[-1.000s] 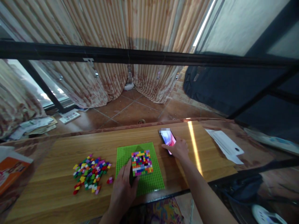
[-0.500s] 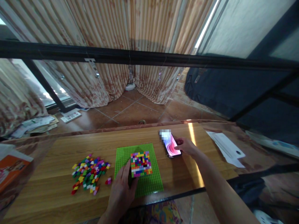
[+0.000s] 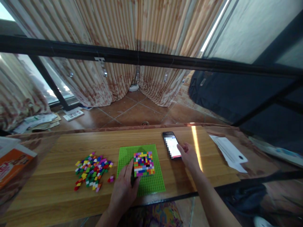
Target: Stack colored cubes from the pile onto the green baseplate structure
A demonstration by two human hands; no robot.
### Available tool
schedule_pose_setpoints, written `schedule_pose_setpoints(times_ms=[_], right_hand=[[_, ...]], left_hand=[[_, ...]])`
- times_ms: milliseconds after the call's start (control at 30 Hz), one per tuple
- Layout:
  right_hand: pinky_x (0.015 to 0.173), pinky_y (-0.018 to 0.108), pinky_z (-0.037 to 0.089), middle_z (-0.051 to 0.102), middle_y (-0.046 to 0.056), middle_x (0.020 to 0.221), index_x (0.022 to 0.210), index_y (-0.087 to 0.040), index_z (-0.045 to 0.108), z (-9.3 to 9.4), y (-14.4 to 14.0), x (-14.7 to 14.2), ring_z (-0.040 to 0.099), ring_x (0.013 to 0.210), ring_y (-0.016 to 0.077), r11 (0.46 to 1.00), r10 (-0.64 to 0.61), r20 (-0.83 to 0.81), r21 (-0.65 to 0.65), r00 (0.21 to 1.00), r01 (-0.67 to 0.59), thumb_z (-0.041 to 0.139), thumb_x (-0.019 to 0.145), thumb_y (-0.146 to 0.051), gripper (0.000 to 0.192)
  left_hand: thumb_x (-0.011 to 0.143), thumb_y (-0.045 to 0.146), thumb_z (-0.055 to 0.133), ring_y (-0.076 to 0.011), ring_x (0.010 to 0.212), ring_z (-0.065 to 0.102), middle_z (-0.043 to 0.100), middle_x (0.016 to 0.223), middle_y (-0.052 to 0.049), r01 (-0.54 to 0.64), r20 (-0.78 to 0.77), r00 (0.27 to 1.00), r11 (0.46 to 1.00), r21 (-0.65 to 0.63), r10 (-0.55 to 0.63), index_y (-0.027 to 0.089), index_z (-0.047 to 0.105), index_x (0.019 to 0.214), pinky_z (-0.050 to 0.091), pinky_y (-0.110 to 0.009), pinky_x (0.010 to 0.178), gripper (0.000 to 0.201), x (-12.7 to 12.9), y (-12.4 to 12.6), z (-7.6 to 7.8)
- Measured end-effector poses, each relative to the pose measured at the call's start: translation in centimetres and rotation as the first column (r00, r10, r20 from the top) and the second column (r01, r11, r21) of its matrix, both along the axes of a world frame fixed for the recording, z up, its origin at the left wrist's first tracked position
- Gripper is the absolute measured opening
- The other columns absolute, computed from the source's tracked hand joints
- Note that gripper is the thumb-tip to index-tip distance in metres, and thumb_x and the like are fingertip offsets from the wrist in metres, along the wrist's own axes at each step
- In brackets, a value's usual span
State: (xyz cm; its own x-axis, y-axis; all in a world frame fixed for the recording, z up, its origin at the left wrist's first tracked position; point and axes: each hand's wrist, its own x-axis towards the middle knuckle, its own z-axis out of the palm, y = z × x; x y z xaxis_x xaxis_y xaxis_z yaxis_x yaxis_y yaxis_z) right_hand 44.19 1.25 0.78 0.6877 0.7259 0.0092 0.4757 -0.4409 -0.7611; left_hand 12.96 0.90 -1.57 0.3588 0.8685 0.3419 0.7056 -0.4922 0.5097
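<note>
The phone [image 3: 172, 145] lies flat on the wooden table [image 3: 59, 195], just right of the green baseplate [image 3: 151, 186], and its screen now shows a white page where half a second ago it showed a pink swirl. Your right hand [image 3: 188, 154] rests at the phone's near right corner with the fingers loosely curled and the thumb at the screen edge; it grips nothing, and a second ago it covered more of the phone. That reads as you working the screen rather than building, so the bricks seem to be on hold for the moment

Your left hand [image 3: 124, 186] has not moved: it lies open and flat on the baseplate's near left part, fingertips touching the left edge of the block of coloured bricks [image 3: 144, 163] pressed onto the plate. The loose bricks [image 3: 92, 171] sit in a heap well to the left of the plate, with one or two strays between heap and plate

Further out on the table, a white sheet of paper [image 3: 228, 151] lies near the right end, apart from the phone, and a bright strip of glare runs across the wood beside your right hand. An orange book [image 3: 14, 160] sits off the left end. Beyond the table there is a tiled floor [image 3: 132, 110], striped curtains [image 3: 113, 47] hanging to it, papers on the floor [image 3: 40, 121] at the left, and a black metal bar [image 3: 142, 58] crossing the view
</note>
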Motion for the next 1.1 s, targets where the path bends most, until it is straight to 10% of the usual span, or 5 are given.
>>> schedule_pose_setpoints(times_ms=[300, 1100], right_hand=[[0.106, 0.05, 0.032, 0.046, 0.024, 0.138, 0.141, -0.005, 0.032, -2.7, -3.3, -4.7, 0.041, 0.128, 0.0364, 1.0, 0.007, 0.421, 0.018, 0.907, -0.016, 0.061, 0.073, -0.061, 0.092], [0.102, 0.051, 0.032, 0.05, 0.025, 0.133, 0.143, -0.004, 0.031, -2.5, 0.7, 2.3, 0.044, 0.122, 0.0396, 0.986, -0.161, 0.368, 0.02, 0.916, 0.165, 0.062, 0.07, -0.058, 0.096]], left_hand=[[0.09, 0.03, 0.051, -0.0266, 0.107, 0.061, 0.062, 0.119, -0.015, 0.008, 0.005, 1.0, 1.0, 0.022, -0.009, 0.012, 0.039, 0.139, 0.054, -0.041, 0.088, 0.054, 0.1, 0.0, 0.1], [0.088, 0.026, 0.054, -0.0273, 0.11, 0.06, 0.06, 0.122, -0.015, 0.017, 0.05, 0.999, 0.998, -0.065, -0.014, 0.016, 0.034, 0.144, 0.052, -0.043, 0.092, 0.06, 0.2, -0.3, 0.4]])
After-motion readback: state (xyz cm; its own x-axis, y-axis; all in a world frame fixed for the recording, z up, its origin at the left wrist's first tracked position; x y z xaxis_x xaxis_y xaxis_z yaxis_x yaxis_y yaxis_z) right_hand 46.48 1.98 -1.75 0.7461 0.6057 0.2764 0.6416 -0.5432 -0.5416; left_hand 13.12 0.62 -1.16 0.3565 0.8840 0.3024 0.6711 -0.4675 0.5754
